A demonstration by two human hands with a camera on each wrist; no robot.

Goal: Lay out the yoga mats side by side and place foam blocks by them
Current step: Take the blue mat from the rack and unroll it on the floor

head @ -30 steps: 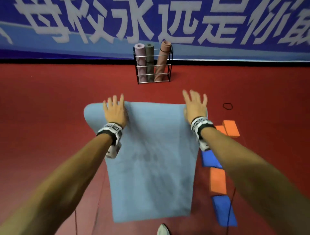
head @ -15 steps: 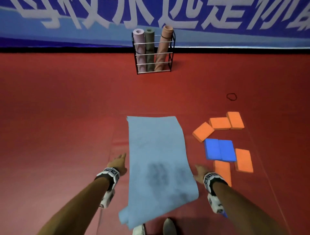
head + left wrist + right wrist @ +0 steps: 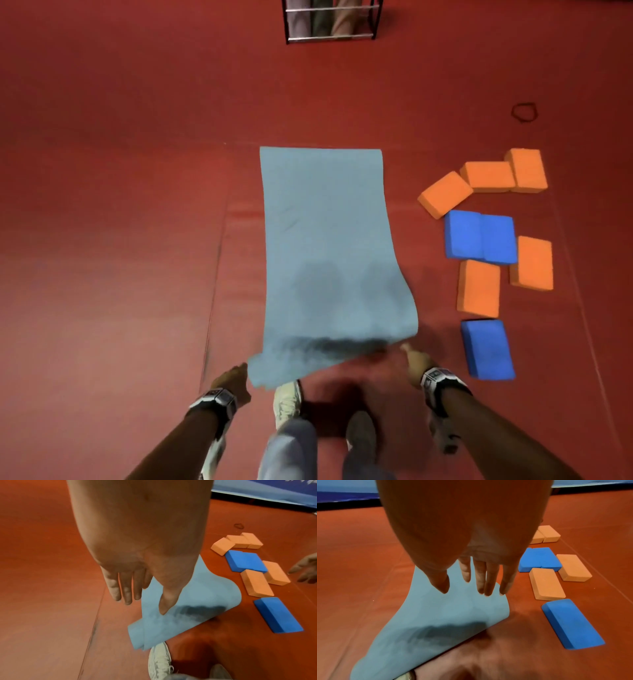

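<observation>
One light blue yoga mat lies unrolled on the red floor, its far end flat and its near end curling up off the floor just ahead of the person's white shoes. Both hands hang at that raised near edge and neither grips it: the left hand sits just beside the left corner with its fingers straight and pointing down, the thumb reaching over the mat's surface in the left wrist view, while the right hand hovers by the right corner with its fingers spread and relaxed, holding nothing. To the right of the mat, apart from it, foam blocks lie in a loose cluster: three orange blocks in a bent row at the far end, two blue blocks side by side and touching, two more orange blocks beside and below them, and a single blue block nearest the right hand. Farther off, a black wire rack holds rolled mats standing upright, and a small dark loop lies on the floor beyond the blocks.
</observation>
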